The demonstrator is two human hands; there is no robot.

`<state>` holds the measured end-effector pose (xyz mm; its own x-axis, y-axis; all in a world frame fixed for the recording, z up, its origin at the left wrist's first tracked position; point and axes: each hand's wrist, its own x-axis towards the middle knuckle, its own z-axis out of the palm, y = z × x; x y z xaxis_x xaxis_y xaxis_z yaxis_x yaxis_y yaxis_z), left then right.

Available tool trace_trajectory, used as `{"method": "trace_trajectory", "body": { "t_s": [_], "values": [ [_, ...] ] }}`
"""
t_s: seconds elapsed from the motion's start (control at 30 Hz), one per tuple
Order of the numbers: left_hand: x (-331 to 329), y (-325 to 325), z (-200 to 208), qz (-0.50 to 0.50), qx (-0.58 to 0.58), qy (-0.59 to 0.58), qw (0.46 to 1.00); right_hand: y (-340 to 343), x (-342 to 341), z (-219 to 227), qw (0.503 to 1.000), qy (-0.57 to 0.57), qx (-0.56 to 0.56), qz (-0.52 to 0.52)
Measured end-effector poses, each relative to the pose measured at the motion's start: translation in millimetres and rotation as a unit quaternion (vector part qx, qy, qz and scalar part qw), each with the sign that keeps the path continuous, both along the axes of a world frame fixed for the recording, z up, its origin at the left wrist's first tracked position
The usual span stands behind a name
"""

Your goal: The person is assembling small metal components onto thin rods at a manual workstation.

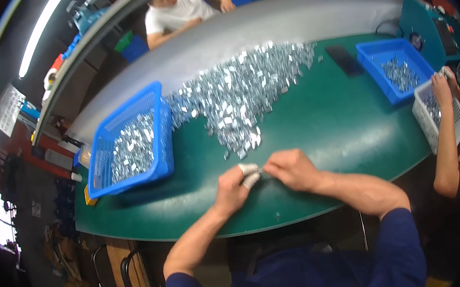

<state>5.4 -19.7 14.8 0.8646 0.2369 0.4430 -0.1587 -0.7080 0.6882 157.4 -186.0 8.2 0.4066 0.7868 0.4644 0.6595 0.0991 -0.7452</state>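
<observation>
My left hand (231, 190), with white covers on its thumb and forefinger, is closed in a pinch over the green table. My right hand (295, 171), bare, is pinched just beside it. The fingertips of both meet at a small metal piece (261, 170), mostly hidden by the fingers and too small to make out in detail. Beyond my hands a large heap of small shiny metal pieces (236, 96) spreads over the table. To the left, a blue plastic basket (168, 144) holds more such pieces.
On the right stand a blue tray (369, 69) and a white basket (456, 135), both with metal pieces; a co-worker's hands are over the basket. A dark flat object (345, 60) lies near the tray. Other people sit across the green table (316, 118).
</observation>
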Motion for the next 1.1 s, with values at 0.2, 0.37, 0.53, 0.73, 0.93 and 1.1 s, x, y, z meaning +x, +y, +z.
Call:
{"method": "trace_trajectory", "body": {
  "t_s": [0.2, 0.37, 0.53, 0.73, 0.93, 1.1],
  "values": [
    [-6.6, 14.6, 28.7, -0.007, 0.127, -0.044, 0.991, 1.0, 0.9, 11.8, 0.96, 0.26, -0.093, 0.05],
    [-40.4, 85.5, 73.4, 0.173, 0.244, -0.047, 0.953, 0.0, 23.2, 4.0, 0.946, 0.324, -0.011, -0.028],
    [-46.5, 118.8, 120.6, 0.294, 0.434, -0.036, 0.851, -4.9, 15.6, 8.4, 0.942, 0.333, -0.031, -0.02],
    [-4.4, 72.9, 24.4, 0.172, 0.214, 0.131, 0.952, -2.7, 5.2, 11.0, 0.961, 0.27, -0.052, -0.011],
    [2.9, 63.1, 0.0, 0.133, 0.091, 0.07, 0.984, -2.0, 12.1, 9.5, 0.962, 0.27, -0.029, -0.03],
    [1.1, 30.0, 11.1, 0.071, 0.078, 0.042, 0.994, -0.8, 13.8, 5.7, 0.97, 0.237, -0.04, -0.025]
  ]
}}
